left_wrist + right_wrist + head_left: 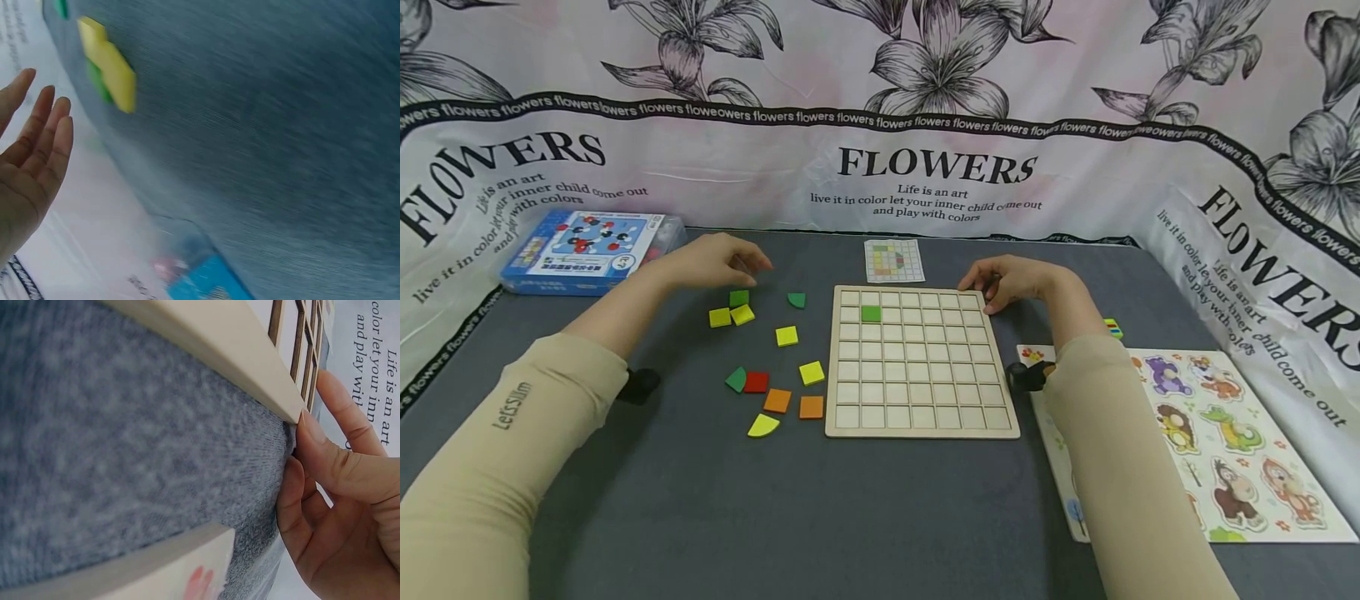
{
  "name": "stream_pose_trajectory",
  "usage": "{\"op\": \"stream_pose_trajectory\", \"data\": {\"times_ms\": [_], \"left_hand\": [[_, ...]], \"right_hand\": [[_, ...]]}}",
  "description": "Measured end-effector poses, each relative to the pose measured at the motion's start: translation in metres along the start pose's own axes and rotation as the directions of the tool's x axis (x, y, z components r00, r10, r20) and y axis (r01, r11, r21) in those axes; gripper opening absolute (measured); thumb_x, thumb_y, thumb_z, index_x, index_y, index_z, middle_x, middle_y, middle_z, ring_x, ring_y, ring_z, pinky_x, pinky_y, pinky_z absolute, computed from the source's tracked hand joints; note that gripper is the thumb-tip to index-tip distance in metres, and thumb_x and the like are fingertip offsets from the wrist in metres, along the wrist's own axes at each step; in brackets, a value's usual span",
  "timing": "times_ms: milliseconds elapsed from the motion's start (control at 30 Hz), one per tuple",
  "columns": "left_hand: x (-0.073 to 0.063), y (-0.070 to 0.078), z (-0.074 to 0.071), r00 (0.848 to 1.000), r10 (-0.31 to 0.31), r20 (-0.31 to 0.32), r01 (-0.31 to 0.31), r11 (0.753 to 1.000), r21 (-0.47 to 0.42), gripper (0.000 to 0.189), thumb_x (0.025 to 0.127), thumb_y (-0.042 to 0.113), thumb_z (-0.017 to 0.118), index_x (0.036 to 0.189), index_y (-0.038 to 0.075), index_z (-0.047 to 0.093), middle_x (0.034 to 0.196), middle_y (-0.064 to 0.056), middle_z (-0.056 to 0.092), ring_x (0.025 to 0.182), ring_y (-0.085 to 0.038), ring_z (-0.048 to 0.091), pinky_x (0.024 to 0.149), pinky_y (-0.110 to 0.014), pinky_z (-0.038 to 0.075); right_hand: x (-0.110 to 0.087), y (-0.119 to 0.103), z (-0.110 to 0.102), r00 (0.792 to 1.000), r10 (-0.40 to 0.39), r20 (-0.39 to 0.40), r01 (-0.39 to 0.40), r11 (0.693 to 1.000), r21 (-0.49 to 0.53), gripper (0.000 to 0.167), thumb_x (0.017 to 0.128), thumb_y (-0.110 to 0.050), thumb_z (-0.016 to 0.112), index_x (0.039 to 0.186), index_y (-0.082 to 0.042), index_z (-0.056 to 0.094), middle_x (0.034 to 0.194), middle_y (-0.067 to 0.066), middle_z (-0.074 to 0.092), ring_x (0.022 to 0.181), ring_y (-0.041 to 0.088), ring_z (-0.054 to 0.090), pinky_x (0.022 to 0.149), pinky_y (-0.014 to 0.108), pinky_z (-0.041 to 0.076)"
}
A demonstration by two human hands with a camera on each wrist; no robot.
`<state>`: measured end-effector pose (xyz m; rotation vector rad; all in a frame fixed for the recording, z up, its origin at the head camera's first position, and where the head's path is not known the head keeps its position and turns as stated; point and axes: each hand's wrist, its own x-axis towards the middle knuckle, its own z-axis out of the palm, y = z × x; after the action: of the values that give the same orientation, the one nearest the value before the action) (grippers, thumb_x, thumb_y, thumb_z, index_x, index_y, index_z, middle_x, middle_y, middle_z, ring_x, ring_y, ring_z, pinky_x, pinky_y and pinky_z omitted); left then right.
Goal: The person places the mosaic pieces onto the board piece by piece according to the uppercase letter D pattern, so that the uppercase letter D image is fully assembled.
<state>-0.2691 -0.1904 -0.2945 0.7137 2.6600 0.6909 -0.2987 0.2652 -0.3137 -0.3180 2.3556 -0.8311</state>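
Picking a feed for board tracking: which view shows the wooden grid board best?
Head: nearly the whole wooden grid board is visible, including the green square in one cell. Right wrist catches only an edge and some cells, with the right hand at a corner. Left wrist shows none.

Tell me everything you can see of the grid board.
The grid board is a squarish panel, apparently of pale wood, with a plain rim and thin strips dividing it into whitish cells. One green square sits in the second row from the far edge, second cell from the left; the other cells hold no piece. It lies flat on the dark grey surface, the right hand pinching its far right corner.
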Motion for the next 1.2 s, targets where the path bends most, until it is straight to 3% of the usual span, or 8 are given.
{"op": "stream_pose_trajectory", "data": {"times_ms": [200, 500, 667, 933, 1200], "left_hand": [[-0.005, -0.020, 0.003, 1.000, -0.013, 0.022, 0.013, 1.000, -0.008, 0.035, 0.096, 0.003, 0.058, 0.131, 0.003, 0.060, 0.128, -0.025, 0.062, 0.114, -0.037, 0.059, 0.098, -0.054, 0.049], [-0.005, -0.030, 0.006, 0.989, 0.005, 0.145, 0.002, 0.999, -0.048, 0.046, 0.087, -0.013, 0.053, 0.128, 0.005, 0.064, 0.133, -0.022, 0.051, 0.113, -0.032, 0.047, 0.098, -0.045, 0.043], [-0.003, -0.031, 0.007, 0.989, -0.014, 0.148, 0.022, 0.998, -0.055, 0.046, 0.084, -0.016, 0.054, 0.124, 0.005, 0.066, 0.130, -0.021, 0.050, 0.108, -0.030, 0.044, 0.093, -0.039, 0.041], [-0.006, -0.033, 0.009, 0.989, -0.001, 0.146, 0.014, 0.996, -0.091, 0.034, 0.087, -0.014, 0.059, 0.116, 0.001, 0.068, 0.130, -0.022, 0.049, 0.115, -0.035, 0.044, 0.094, -0.044, 0.043], [-0.007, -0.032, 0.009, 0.993, -0.043, 0.109, 0.046, 0.999, -0.024, 0.030, 0.089, -0.008, 0.061, 0.116, 0.002, 0.066, 0.126, -0.022, 0.056, 0.113, -0.036, 0.053, 0.096, -0.051, 0.048]], "right_hand": [[-0.001, 0.000, 0.000, 1.000, 0.000, -0.003, 0.000, 1.000, -0.001, 0.051, 0.084, 0.005, 0.072, 0.132, -0.006, 0.057, 0.112, 0.011, 0.045, 0.094, 0.023, 0.044, 0.078, 0.031, 0.045], [-0.002, 0.001, 0.001, 1.000, 0.001, -0.011, -0.001, 1.000, -0.002, 0.051, 0.084, 0.004, 0.072, 0.132, -0.007, 0.057, 0.114, 0.011, 0.044, 0.095, 0.023, 0.044, 0.078, 0.031, 0.044], [0.000, 0.003, 0.000, 1.000, -0.005, -0.015, 0.005, 1.000, -0.005, 0.053, 0.084, 0.003, 0.073, 0.133, -0.007, 0.057, 0.115, 0.011, 0.044, 0.095, 0.023, 0.045, 0.079, 0.031, 0.044], [0.001, 0.004, -0.001, 1.000, -0.014, -0.019, 0.013, 1.000, -0.012, 0.053, 0.083, 0.004, 0.073, 0.133, -0.008, 0.058, 0.116, 0.011, 0.045, 0.096, 0.023, 0.046, 0.080, 0.031, 0.045], [0.001, 0.005, 0.000, 1.000, -0.009, -0.023, 0.009, 1.000, -0.003, 0.052, 0.083, 0.004, 0.073, 0.132, -0.007, 0.058, 0.115, 0.010, 0.045, 0.096, 0.023, 0.045, 0.079, 0.031, 0.045]]}}
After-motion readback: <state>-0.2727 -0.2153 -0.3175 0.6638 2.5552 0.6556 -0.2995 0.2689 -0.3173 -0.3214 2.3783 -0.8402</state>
